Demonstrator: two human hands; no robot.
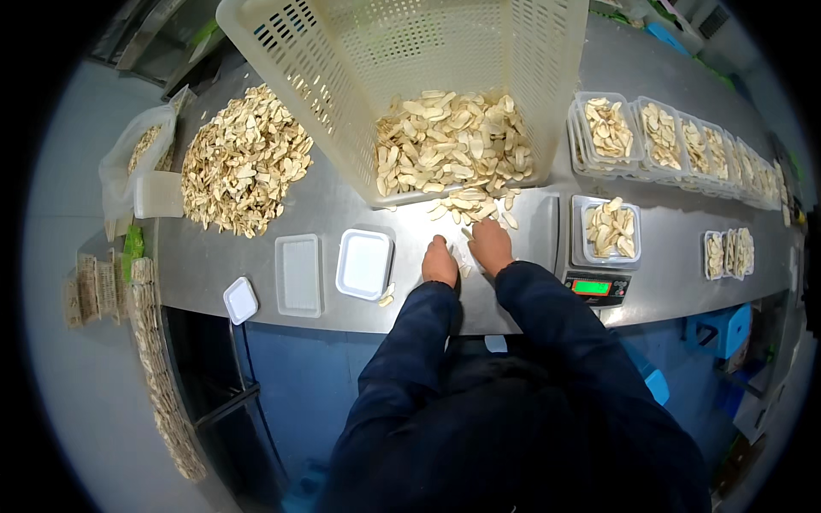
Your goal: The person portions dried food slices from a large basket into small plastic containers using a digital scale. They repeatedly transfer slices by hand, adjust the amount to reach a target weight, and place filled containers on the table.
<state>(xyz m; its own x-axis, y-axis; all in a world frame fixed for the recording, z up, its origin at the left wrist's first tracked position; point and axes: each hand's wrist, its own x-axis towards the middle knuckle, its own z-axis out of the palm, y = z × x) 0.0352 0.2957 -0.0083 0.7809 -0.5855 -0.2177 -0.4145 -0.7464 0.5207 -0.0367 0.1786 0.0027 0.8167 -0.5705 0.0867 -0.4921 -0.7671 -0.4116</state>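
Pale dried slices [471,204] spill over the lip of a large cream plastic basket [359,160], which lies tipped towards me on the steel table. Close below the spill, my right hand [492,247] is at the slices, with a slice by its fingertips; its exact grip is unclear. Just left of it my left hand [440,261] rests low over the table, its fingers partly hidden. Small pieces lie between both hands. To the right, a clear plastic tray of slices [609,231] sits on a digital scale [596,286] with a lit green display.
Filled clear trays [608,128] stand in a row at the back right, smaller filled trays [728,254] at the right. White trays [364,264] and a translucent tray [298,276] lie left of my hands. A heap of slices [247,160] and a plastic bag [138,160] are farther left.
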